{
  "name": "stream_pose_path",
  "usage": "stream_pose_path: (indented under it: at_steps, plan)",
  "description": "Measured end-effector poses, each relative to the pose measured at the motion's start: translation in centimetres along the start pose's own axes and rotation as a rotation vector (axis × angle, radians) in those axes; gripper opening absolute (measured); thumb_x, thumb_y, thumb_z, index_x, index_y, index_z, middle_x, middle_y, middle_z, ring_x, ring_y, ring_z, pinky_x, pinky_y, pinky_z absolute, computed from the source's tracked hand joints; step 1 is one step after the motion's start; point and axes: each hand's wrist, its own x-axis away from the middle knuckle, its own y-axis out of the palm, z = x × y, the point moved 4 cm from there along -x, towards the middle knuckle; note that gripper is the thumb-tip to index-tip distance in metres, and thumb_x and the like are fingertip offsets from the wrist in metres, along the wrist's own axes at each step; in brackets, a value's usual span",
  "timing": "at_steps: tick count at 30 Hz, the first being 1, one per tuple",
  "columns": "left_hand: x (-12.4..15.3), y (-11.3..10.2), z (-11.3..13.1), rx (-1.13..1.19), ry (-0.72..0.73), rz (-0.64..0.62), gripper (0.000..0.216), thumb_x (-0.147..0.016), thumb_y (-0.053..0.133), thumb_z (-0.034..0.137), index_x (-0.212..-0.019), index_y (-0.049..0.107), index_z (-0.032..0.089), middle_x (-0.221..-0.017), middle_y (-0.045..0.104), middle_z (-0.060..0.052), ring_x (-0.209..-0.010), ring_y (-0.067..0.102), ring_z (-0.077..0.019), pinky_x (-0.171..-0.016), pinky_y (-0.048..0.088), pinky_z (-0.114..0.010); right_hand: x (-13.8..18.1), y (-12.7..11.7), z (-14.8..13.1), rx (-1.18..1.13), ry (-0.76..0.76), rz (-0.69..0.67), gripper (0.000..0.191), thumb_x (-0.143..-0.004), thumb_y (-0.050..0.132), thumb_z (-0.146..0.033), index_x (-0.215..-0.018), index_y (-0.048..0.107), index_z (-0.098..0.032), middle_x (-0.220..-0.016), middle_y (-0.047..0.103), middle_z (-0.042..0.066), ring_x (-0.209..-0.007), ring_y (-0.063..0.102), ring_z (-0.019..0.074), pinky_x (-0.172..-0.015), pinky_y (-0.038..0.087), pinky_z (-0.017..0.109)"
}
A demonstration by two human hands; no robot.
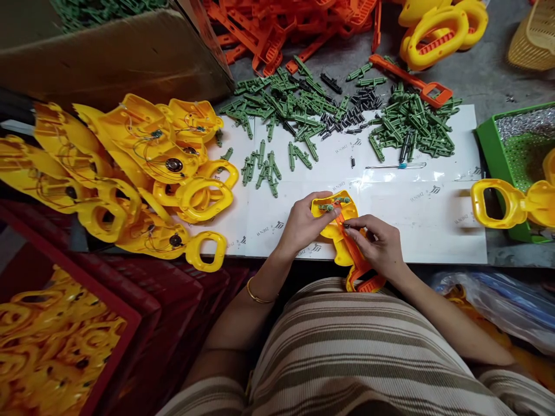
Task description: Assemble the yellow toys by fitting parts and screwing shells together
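Yellow shell [329, 232]: at 6 o'clock on the table [494, 86], near edge, with the orange lever [356, 270] laid in it.
Axis: runs 11 to 5 o'clock, and the broad head points to 11.
Left hand [303, 225]: grip clamped on the head.
Right hand [381, 245]: fingertips pinched on the lever.
Risk: the lever could slip off its seat if the left grip slackens.

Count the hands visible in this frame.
2. The left hand holds the yellow plastic shell at the white sheet's near edge; the right hand holds the orange lever set in it. No other person's hands show.
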Motion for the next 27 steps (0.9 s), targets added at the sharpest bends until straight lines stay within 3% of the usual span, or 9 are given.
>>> stream_pose_path:
  at_steps: [4, 11, 16, 22, 27]
  plan:
    - [0.1, 0.0, 0.1, -0.022, 0.014, 0.017, 0.039, -0.078, 0.077, 0.034, -0.111, 0.067, 0.016, -0.101, 0.077, -0.008, -0.097, 0.073, -0.0255, -0.094, 0.058, -0.045, 0.6, 0.5, -0.4, 0.016, -0.144, 0.089, 0.015, -0.090, 0.066, -0.013, -0.100, 0.072, -0.022, -0.088, 0.077, 0.003, -0.079, 0.072, 0.0148, -0.070, 0.058, 0.026]
    - [0.4, 0.1, 0.2, -0.076, 0.045, 0.057, 0.038, -0.077, 0.078, 0.032, -0.111, 0.068, 0.016, -0.113, 0.075, -0.009, -0.108, 0.070, -0.0276, -0.098, 0.057, -0.045, 0.5, 0.8, -0.4, 0.024, -0.175, 0.151, 0.016, -0.090, 0.066, -0.013, -0.101, 0.071, -0.023, -0.087, 0.075, 0.003, -0.078, 0.071, 0.0156, -0.069, 0.060, 0.029]
    - [0.9, 0.3, 0.1, -0.076, 0.000, 0.051, 0.040, -0.080, 0.075, 0.034, -0.115, 0.066, 0.016, -0.107, 0.076, -0.009, -0.103, 0.072, -0.0278, -0.094, 0.059, -0.045, -0.1, 1.0, -0.6, 0.005, -0.210, 0.176, 0.016, -0.088, 0.067, -0.012, -0.099, 0.072, -0.023, -0.085, 0.075, 0.003, -0.077, 0.072, 0.0156, -0.069, 0.060, 0.028]
    - [1.2, 0.2, 0.3, -0.082, -0.014, -0.025, 0.043, -0.084, 0.068, 0.033, -0.122, 0.063, 0.014, -0.116, 0.074, -0.012, -0.106, 0.071, -0.0279, -0.094, 0.058, -0.043, 0.2, 0.2, 0.6, -0.051, -0.110, 0.125, 0.013, -0.086, 0.073, -0.015, -0.096, 0.075, -0.023, -0.087, 0.079, 0.002, -0.073, 0.073, 0.0156, -0.065, 0.061, 0.028]
    - [1.4, 0.4, 0.1, -0.132, 0.039, 0.009, 0.041, -0.083, 0.068, 0.030, -0.121, 0.065, 0.015, -0.120, 0.073, -0.010, -0.113, 0.068, -0.0279, -0.101, 0.055, -0.042, 0.1, 0.1, -0.2, 0.005, -0.119, 0.141, 0.013, -0.087, 0.071, -0.015, -0.097, 0.075, -0.023, -0.087, 0.078, 0.003, -0.075, 0.073, 0.0157, -0.067, 0.061, 0.028]
